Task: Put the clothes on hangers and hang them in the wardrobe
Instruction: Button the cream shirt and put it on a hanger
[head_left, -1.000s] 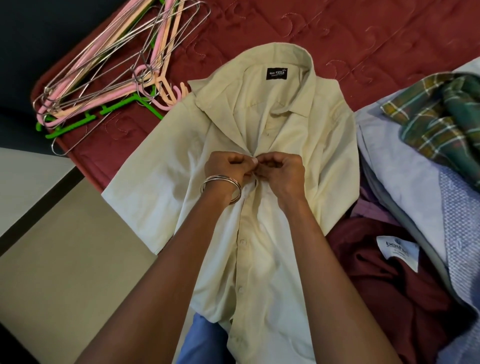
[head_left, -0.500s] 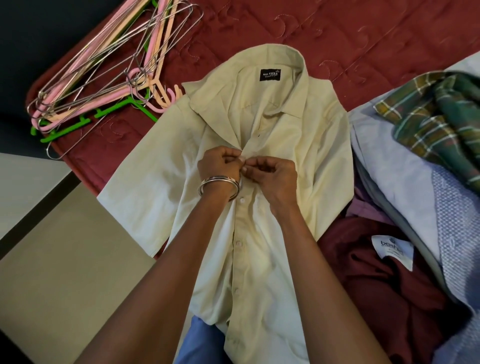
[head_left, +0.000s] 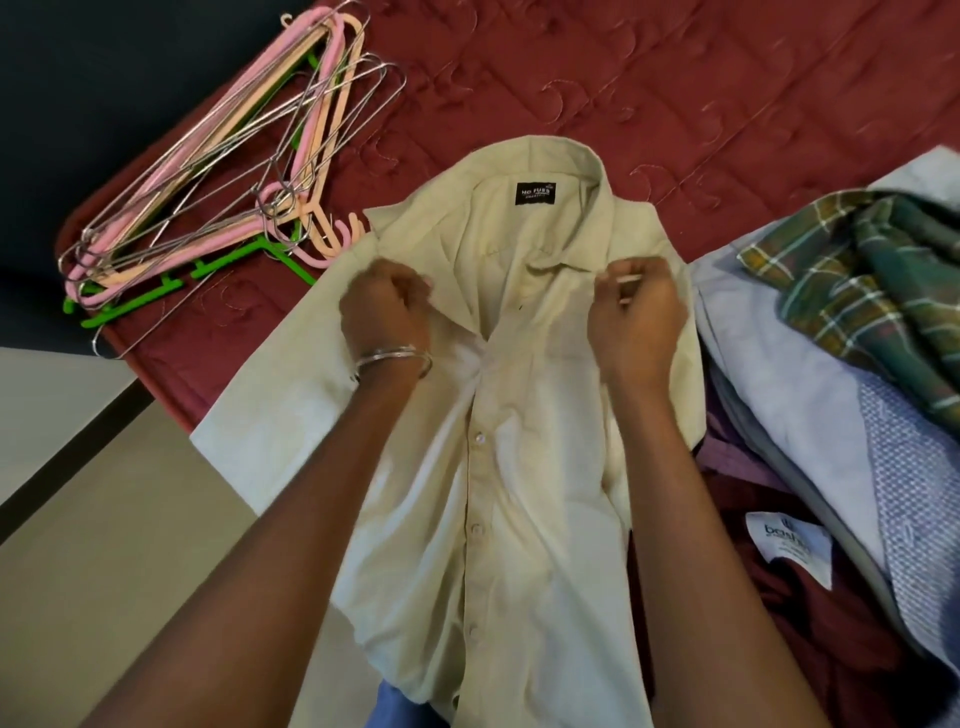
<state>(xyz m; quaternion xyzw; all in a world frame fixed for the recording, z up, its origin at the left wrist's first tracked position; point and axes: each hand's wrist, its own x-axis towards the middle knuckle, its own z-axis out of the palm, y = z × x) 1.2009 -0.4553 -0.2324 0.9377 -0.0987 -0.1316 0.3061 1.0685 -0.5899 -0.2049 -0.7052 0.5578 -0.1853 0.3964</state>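
A cream shirt lies face up on the red quilted bed, its lower part hanging over the near edge, buttoned down the front with the collar open. The left hand, a bangle at its wrist, grips the shirt's left shoulder; the right hand pinches the fabric at the other shoulder. A pile of hangers lies at the bed's left corner. Other clothes are heaped along the right edge.
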